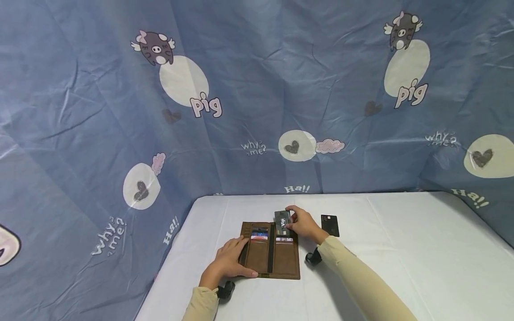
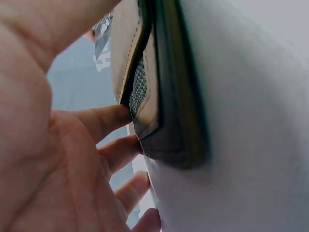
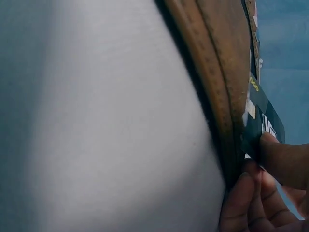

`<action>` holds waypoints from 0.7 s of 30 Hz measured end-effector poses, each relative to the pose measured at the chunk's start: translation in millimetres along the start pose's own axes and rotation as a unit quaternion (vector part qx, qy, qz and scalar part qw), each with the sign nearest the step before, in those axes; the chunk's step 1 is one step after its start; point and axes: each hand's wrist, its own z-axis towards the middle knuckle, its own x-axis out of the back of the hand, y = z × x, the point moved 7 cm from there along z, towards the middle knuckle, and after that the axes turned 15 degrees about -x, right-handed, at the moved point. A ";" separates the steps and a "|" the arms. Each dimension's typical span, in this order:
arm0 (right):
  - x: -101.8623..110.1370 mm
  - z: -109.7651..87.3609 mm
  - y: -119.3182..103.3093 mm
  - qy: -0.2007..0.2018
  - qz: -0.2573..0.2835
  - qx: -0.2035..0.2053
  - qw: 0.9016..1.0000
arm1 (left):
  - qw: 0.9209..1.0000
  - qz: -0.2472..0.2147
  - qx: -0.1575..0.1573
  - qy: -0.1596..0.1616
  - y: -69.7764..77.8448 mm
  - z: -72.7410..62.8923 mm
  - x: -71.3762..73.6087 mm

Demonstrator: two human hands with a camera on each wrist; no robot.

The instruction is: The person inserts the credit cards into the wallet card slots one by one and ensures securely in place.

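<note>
An open brown wallet (image 1: 257,256) lies on the white table, cards showing in the slots of both halves. My right hand (image 1: 304,224) pinches a dark VIP card (image 1: 282,221) between thumb and fingers, upright over the top of the wallet's right half. In the right wrist view the thumb presses the face of the VIP card (image 3: 266,121) beside the wallet's stitched edge (image 3: 224,72). My left hand (image 1: 230,260) rests at the wallet's left side, thumb along the bottom edge. The left wrist view shows its fingertips touching the wallet's edge (image 2: 149,96), fingers spread.
A black card (image 1: 330,225) lies on the white table (image 1: 401,249), right of the right hand. Dark wrist cameras (image 1: 226,290) sit under both wrists. Behind the table hangs a blue printed cloth (image 1: 249,67), which also runs down the left side.
</note>
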 end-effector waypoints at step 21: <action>1.6 -0.2 5.5 -0.011 -0.036 -0.038 0.999 | 1.000 0.008 0.000 0.003 0.3 -0.9 -0.2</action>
